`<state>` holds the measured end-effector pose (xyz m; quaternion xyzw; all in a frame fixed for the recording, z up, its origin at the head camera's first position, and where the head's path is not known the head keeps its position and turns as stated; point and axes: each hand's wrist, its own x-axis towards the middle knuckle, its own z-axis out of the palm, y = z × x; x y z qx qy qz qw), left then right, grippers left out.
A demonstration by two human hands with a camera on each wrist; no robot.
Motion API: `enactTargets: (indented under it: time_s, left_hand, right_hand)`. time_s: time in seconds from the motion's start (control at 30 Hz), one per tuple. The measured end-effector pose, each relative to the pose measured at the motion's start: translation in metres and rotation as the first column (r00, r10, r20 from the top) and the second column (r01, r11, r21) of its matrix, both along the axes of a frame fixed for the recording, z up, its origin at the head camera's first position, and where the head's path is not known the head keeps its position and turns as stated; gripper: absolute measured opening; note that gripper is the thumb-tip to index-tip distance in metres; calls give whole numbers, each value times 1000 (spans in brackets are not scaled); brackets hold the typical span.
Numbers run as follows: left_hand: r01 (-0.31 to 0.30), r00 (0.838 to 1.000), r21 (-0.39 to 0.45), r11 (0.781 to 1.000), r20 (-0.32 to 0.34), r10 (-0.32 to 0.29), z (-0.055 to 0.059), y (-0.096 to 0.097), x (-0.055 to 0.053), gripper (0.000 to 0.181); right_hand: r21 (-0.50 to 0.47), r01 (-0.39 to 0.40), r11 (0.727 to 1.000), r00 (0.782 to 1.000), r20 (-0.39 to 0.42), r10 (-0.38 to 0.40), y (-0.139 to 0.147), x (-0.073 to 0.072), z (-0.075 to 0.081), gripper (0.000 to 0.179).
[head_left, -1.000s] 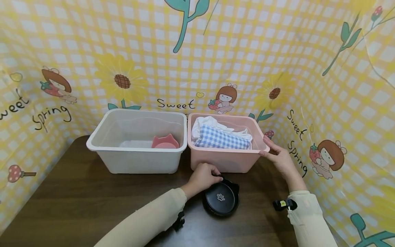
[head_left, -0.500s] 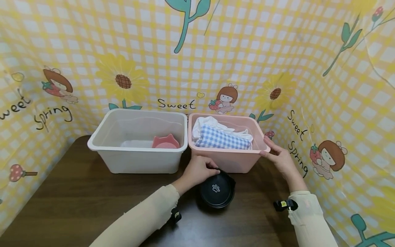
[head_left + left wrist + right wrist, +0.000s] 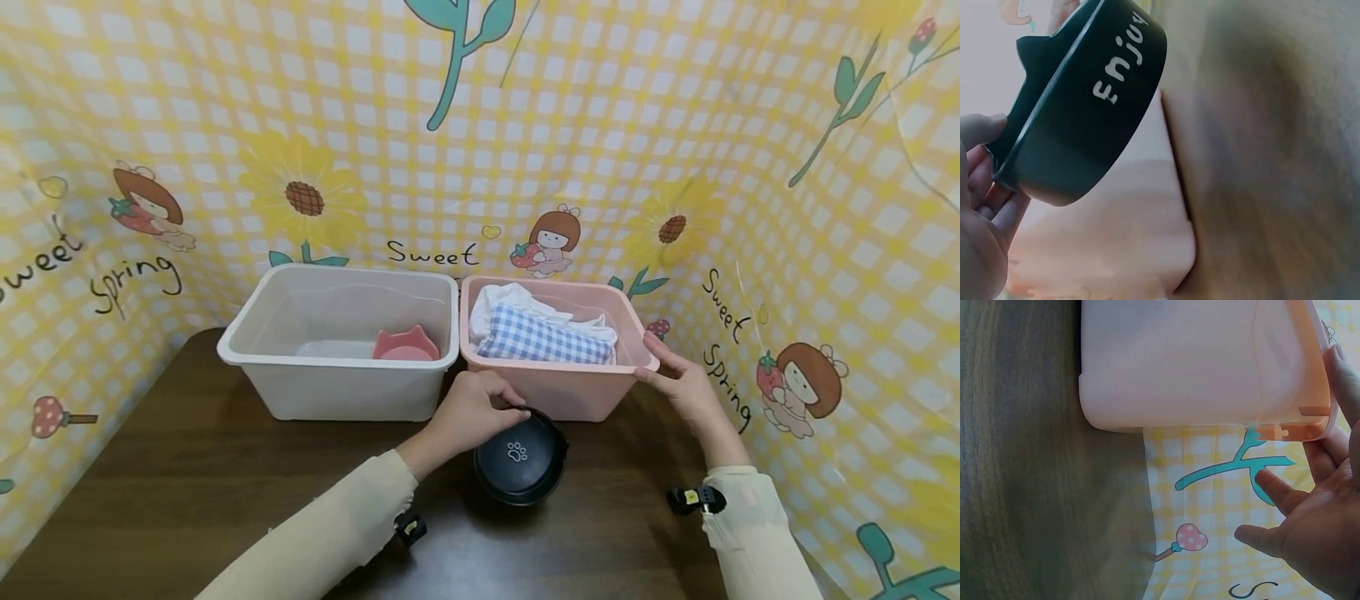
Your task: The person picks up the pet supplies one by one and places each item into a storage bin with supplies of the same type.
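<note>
My left hand [image 3: 468,414] pinches the edge of a black pet bowl [image 3: 519,462] between thumb and fingers. Pointed ears rise from the bowl's rim, and a white paw print marks its inside. In the left wrist view the black bowl [image 3: 1085,106] hangs tilted, with "Enjoy" lettered on its side. Behind it stands a pink plastic bin [image 3: 555,390] holding a blue-checked cloth [image 3: 543,335] and a white cloth [image 3: 504,295]. The right hand [image 3: 686,396] grips that bin's front right corner by the rim, its other fingers [image 3: 1260,540] spread below.
A white plastic bin [image 3: 341,392] stands left of the pink one, close against it. Inside it lies a pink cat-eared bowl [image 3: 407,343]. Both bins sit on a dark wooden table [image 3: 187,467], before a yellow-checked curtain [image 3: 360,167] that also encloses the sides.
My left hand has lifted the black bowl and carried it slightly left and toward the bins, tilting it. The right hand has stayed on the pink bin's rim.
</note>
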<state>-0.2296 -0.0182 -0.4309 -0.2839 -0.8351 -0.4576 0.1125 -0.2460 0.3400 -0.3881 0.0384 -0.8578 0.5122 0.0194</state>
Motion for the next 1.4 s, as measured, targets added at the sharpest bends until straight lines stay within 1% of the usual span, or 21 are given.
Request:
enactTargets:
  time_s: [0.1,0.17,0.3,0.4,0.5,0.6,0.7,0.83,0.97,1.03,1.1,1.17,1.3,1.4]
  left_hand:
    - [22,997,3,1000,-77,-22,6,-7,2,10]
    - [53,993,13,999,-108,-51,12,-12,3,10]
    - [106,986,26,994,-130,-102,24,-21,7,10]
    - [126,982,37,991,-147,-119,34,-28,9,11]
    - [139,974,36,990,-187,-130,43,-35,9,11]
    - [136,966,17,991,-226,-129,52,-42,9,11]
    - [119,959,-16,993,-258,-119,59,-51,9,11]
    - [96,951,-53,994,-289,-107,70,-62,9,12]
    - [75,947,-74,994,-308,-94,81,-72,6,12]
    - [60,946,-74,995,-313,-80,85,-76,5,12]
    - [43,946,-76,996,-319,-66,89,-80,3,12]
    - [31,947,-77,997,-316,-54,93,-85,1,12]
    - [32,948,-79,996,-315,-55,99,-95,-4,11]
    - [26,946,-69,997,-322,-47,103,-103,-7,11]
  right_hand:
    - [-2,2,1000,1000,2,-2,0,0,-1,72]
    - [2,4,1000,1000,4,-4,0,1,-1,72]
    - [6,4,1000,1000,5,-4,-1,2,0,72]
    - [4,3,1000,1000,1,-3,-1,2,0,72]
    - [15,4,1000,1000,-2,-4,-1,3,1,73]
    - [19,0,1000,1000,-5,0,-3,3,3,75]
    - [14,-4,1000,1000,-7,4,-2,1,1,75]
    - [-3,-5,1000,1000,-8,5,5,-8,-10,74]
    - [7,4,1000,1000,-8,-4,15,-18,-22,73]
    - [12,9,1000,1000,-6,-9,18,-20,-25,74]
    - [15,11,1000,1000,0,-11,17,-19,-23,74]
    - [9,5,1000,1000,2,-5,12,-12,-16,75]
    - [5,-5,1000,1000,6,5,1,1,-1,76]
    - [4,-9,1000,1000,5,9,-1,3,2,76]
